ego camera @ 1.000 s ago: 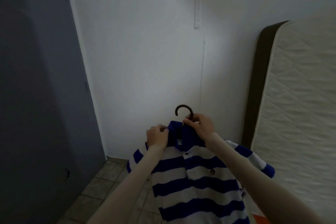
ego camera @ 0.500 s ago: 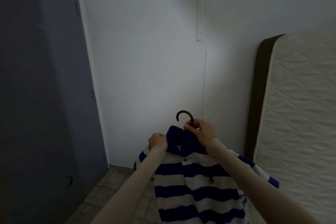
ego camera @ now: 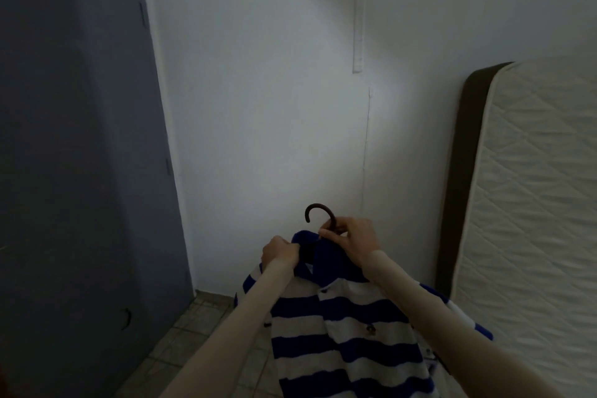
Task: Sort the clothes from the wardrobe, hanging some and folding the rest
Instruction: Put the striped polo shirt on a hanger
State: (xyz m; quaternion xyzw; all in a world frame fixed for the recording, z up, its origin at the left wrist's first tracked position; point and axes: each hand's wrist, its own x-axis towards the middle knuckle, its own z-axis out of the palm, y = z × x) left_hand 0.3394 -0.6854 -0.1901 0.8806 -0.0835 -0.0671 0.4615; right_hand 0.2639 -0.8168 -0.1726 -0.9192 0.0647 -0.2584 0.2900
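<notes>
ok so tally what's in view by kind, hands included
shirt: 1
hanger: 1
hands: 2, left hand gripping the collar, right hand pinching the hanger's neck
mattress: 1
door: 1
total: 6

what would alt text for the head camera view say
Two bare hands hold up a blue-and-white striped polo shirt on a dark curved-hook hanger: the right hand pinches the hook's base, the left hand grips the blue collar. Behind are a white wall, grey door and upright quilted cream mattress.
</notes>
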